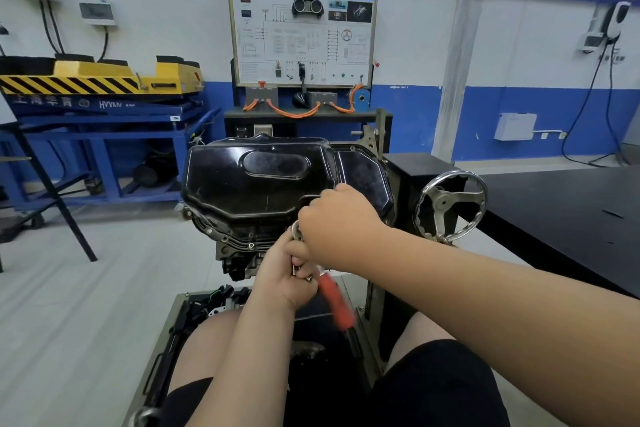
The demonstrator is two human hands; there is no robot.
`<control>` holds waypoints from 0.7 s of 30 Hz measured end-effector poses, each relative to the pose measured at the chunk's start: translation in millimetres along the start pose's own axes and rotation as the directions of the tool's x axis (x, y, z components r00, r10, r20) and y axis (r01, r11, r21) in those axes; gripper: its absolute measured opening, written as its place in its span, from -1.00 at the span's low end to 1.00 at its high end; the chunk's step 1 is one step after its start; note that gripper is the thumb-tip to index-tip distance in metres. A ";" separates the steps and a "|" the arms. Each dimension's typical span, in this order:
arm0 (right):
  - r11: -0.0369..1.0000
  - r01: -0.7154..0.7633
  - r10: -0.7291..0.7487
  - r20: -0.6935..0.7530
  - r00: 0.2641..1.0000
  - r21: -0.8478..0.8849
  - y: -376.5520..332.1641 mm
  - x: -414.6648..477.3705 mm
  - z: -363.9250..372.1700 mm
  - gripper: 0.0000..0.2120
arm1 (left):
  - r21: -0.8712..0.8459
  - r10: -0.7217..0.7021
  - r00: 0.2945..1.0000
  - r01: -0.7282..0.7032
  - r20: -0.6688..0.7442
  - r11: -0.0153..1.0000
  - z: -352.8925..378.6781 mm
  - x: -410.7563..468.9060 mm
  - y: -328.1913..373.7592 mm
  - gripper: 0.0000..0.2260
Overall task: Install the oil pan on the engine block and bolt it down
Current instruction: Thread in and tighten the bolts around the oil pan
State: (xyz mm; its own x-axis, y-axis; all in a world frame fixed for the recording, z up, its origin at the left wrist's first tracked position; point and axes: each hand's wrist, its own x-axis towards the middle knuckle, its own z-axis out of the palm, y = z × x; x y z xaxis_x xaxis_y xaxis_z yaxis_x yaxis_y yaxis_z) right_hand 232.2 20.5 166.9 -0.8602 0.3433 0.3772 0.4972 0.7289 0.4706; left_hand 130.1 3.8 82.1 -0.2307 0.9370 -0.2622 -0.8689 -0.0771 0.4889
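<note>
handwheel [450, 206] crowding right of oil pan [256, 177], left side open

The glossy black oil pan [270, 180] sits on the grey engine block [239, 253], flange flat along the block's rim. A red-handled wrench [334, 302], blurred, meets the pan's near edge.

pan [277, 177] on block [235, 253] | handwheel [450, 206] right of pan | table [571, 211] far right | board [301, 31] behind pan | cart [97, 90] rear left | ratchet [334, 302] at pan's near edge, right hand [337, 222] above left hand [287, 274]
</note>
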 end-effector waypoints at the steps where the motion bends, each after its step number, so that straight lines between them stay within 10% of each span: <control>1: 0.997 0.068 -0.070 -0.039 0.997 -0.043 -0.6 -0.3 1.4 -0.67 | -0.016 -0.009 1.000 0.009 0.011 1.000 0.3 0.0 -0.6 -0.56; 4: 0.966 0.220 -0.234 -0.094 0.968 -0.133 4.8 2.3 0.1 -0.72 | -0.059 -0.026 1.000 0.027 0.017 0.998 -0.1 2.2 -1.2 -0.51; 12: 0.994 -0.100 0.098 0.077 0.992 0.031 9.9 5.9 1.6 -0.53 | -0.058 -0.015 0.998 0.019 0.061 0.998 1.6 -3.8 1.9 -0.72; 17: 0.970 0.202 -0.219 -0.121 0.968 -0.138 12.1 3.3 2.6 -0.64 | -0.091 -0.025 0.999 0.027 0.022 0.995 5.6 -3.1 -1.3 -0.64; 21: 0.977 0.184 -0.193 -0.075 0.978 -0.105 17.5 5.1 2.2 -0.78 | -0.109 -0.028 0.995 0.038 0.092 0.993 1.7 -1.6 -3.8 -0.60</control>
State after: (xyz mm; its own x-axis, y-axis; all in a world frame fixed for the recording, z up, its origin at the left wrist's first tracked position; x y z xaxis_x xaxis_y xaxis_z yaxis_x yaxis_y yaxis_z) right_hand 236.2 36.3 175.2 -0.9289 0.1512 0.3382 0.3393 0.7133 0.6132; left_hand 134.5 3.3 82.1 -0.1648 0.9662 -0.1983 -0.9196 -0.0778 0.3851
